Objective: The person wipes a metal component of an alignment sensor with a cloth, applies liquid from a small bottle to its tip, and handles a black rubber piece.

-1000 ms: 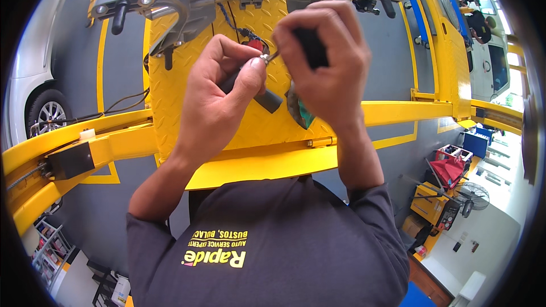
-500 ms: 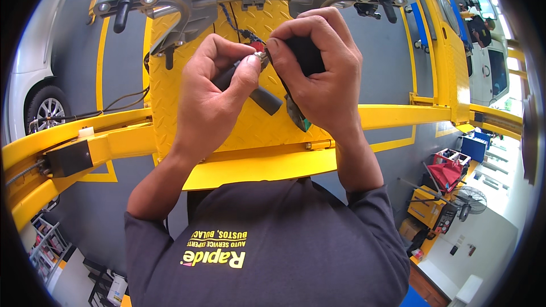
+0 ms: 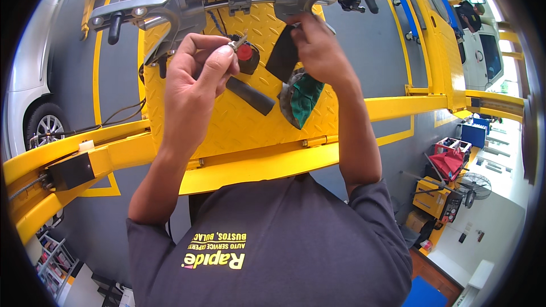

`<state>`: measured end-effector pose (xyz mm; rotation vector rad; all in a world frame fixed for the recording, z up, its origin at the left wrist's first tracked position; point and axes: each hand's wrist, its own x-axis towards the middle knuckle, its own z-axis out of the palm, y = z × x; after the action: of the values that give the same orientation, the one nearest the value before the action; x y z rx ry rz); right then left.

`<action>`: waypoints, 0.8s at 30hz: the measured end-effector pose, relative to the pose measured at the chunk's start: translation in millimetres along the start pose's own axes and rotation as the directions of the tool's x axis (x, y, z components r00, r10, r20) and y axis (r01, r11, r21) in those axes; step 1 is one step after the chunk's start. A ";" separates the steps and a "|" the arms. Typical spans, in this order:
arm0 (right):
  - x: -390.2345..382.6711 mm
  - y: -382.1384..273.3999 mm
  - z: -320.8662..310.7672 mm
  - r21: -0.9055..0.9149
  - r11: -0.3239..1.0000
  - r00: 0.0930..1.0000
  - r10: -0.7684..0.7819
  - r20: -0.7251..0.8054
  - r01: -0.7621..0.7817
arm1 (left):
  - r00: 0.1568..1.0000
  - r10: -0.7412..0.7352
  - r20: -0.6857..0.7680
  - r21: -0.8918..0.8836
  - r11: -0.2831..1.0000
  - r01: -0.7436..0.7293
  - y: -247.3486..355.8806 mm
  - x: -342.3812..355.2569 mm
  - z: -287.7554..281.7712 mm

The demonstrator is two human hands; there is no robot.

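My left hand (image 3: 196, 82) pinches a small silvery metal part (image 3: 235, 44) with a thin tip between thumb and fingertips. My right hand (image 3: 324, 51), slightly blurred, has its fingers closed at the upper edge of a black flat sheet (image 3: 281, 59) that looks like sandpaper. Below the left fingers, a black tube (image 3: 250, 95) lies on the yellow tread plate (image 3: 227, 131). A red-capped black object (image 3: 244, 52) sits just behind the metal part, partly covered. Beside the right wrist lies a crumpled green and grey cloth or glove (image 3: 304, 96).
A silver metal frame (image 3: 187, 8) with black pegs spans the far side of the plate. Yellow lift beams (image 3: 404, 103) run to both sides. A white car (image 3: 34, 68) stands at left; a fan (image 3: 474, 186) and a yellow machine (image 3: 430, 199) are at right.
My hands have moved apart: the right went up and right with the black sheet, away from the metal part. The left still pinches that part, and the red-capped object and cloth show more.
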<state>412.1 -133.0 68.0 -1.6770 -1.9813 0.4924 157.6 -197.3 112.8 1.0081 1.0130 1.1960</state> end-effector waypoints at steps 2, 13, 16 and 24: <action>-2.3 -15.9 3.1 -0.072 0.996 0.997 0.061 0.039 -0.058 | 0.998 -0.055 0.037 -0.042 0.998 0.056 0.4 -1.3 -0.7; -87.2 -5.3 -9.6 -0.423 0.893 0.866 0.329 0.376 -0.156 | 0.975 0.023 0.220 -0.077 0.997 -0.006 -4.0 -9.7 15.5; -108.6 9.7 -15.1 -0.080 0.955 0.915 0.296 0.275 -0.285 | 0.968 0.014 0.250 -0.060 0.998 0.001 -8.5 -11.3 16.9; -137.0 13.5 -34.1 0.817 0.441 0.900 0.386 0.201 -0.372 | 0.920 -0.123 0.372 -0.008 0.991 0.136 -12.4 -15.7 21.2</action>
<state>459.4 -266.7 69.3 -1.3899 -0.9583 1.3534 179.6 -215.6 107.1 1.0744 0.7441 0.8673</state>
